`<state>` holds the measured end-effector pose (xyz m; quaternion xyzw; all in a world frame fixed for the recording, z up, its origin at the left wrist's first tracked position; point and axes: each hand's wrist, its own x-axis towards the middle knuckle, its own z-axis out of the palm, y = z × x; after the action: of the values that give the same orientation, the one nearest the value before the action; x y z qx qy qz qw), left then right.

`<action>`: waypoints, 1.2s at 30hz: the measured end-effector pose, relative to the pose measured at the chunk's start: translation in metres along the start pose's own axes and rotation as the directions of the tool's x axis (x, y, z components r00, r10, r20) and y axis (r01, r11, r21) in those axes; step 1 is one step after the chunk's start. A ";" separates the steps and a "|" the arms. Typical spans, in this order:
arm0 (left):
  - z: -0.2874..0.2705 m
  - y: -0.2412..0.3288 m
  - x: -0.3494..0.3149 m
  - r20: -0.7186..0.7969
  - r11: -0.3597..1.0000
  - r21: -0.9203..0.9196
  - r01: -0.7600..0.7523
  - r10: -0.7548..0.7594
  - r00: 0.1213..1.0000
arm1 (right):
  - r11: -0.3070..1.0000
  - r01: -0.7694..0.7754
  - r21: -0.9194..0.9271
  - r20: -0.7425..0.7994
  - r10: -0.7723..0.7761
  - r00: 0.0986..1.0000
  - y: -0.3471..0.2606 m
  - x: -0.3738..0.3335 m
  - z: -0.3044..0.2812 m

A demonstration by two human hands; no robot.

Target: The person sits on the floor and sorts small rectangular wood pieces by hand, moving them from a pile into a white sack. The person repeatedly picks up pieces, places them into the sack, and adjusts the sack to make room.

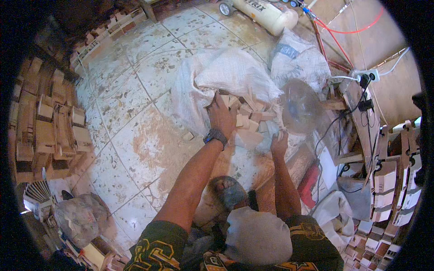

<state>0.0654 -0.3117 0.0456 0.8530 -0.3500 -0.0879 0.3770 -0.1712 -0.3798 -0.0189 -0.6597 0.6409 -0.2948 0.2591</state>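
A white woven sack [226, 72] lies on the tiled floor with its mouth toward me. Small cut wood blocks [246, 118] fill the mouth and spill out of it. My left hand [221, 118], with a dark watch on the wrist, is closed on the left side of the sack's mouth. Its fingertips are partly hidden against the sack and blocks. My right hand [279, 145] is closed at the right lower edge of the mouth, fingers curled on what looks like the sack's edge. A loose wood chip [187, 136] lies left of the sack.
Another white sack [300, 61] stands behind a round see-through disc [300, 106]. A red tool [309, 185] lies right of my right forearm. Stacked wood pieces [45, 126] line the left. Cables run from a power strip [367, 77]. A cream compressor tank [269, 13] is far off.
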 end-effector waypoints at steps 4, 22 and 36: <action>-0.001 0.003 0.002 -0.129 0.997 0.043 -0.064 0.069 0.989 | 0.934 0.006 0.356 0.236 -0.096 0.967 -0.041 -0.011 -0.033; -0.142 -0.007 0.045 -0.408 0.970 0.175 -0.171 0.229 0.884 | 0.252 -0.180 0.951 0.234 -0.204 0.950 -0.280 0.082 -0.196; -0.224 -0.075 0.130 0.241 0.349 -0.856 0.380 -0.382 0.892 | 0.732 0.584 0.350 -0.088 -0.595 0.799 -0.269 0.108 -0.228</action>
<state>0.2939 -0.2323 0.1648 0.5854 -0.0435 -0.3415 0.7341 -0.1488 -0.4677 0.3385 -0.7741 0.3295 -0.4636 0.2780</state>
